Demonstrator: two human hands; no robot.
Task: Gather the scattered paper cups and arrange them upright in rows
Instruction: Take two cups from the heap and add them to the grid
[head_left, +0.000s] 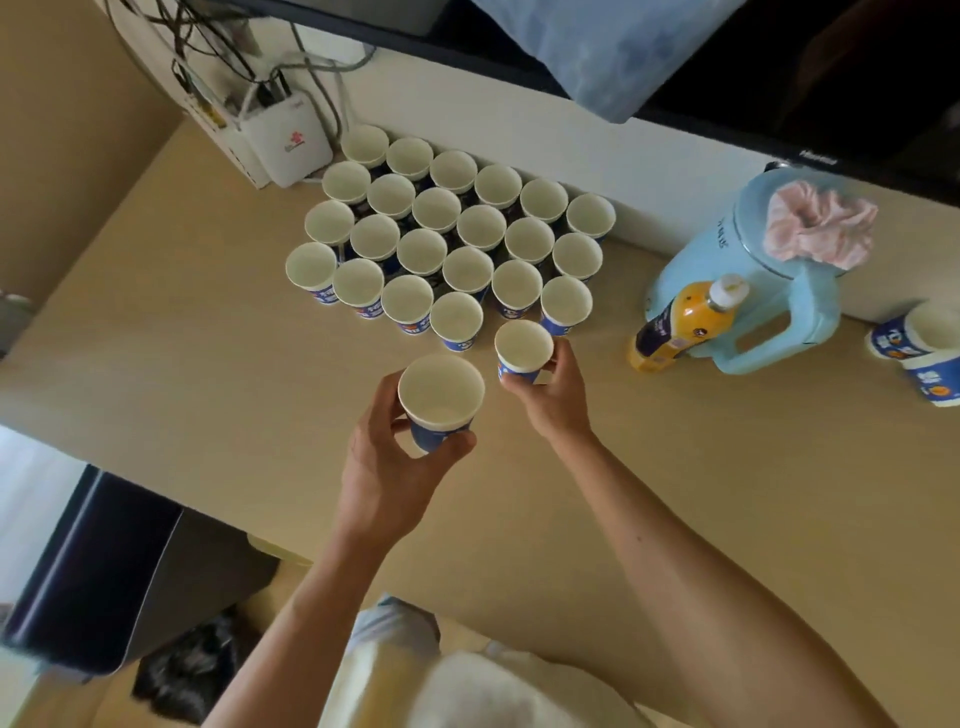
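Several blue-and-white paper cups (447, 228) stand upright in tight diagonal rows on the beige table (208, 374), near the back wall. My left hand (387, 462) grips one upright cup (440, 397) above the table, in front of the rows. My right hand (553, 395) holds another upright cup (522, 349) right next to the front row's right end. Two more cups sit at the far right edge: one lies on its side (901, 338), the other (935, 384) is cut off by the frame.
A light blue jug (769, 291) with a pink cloth (821, 228) on top stands right of the rows, a yellow bottle (680, 325) leaning against it. A white router (285, 140) with cables sits back left. A dark screen (779, 104) runs along the back.
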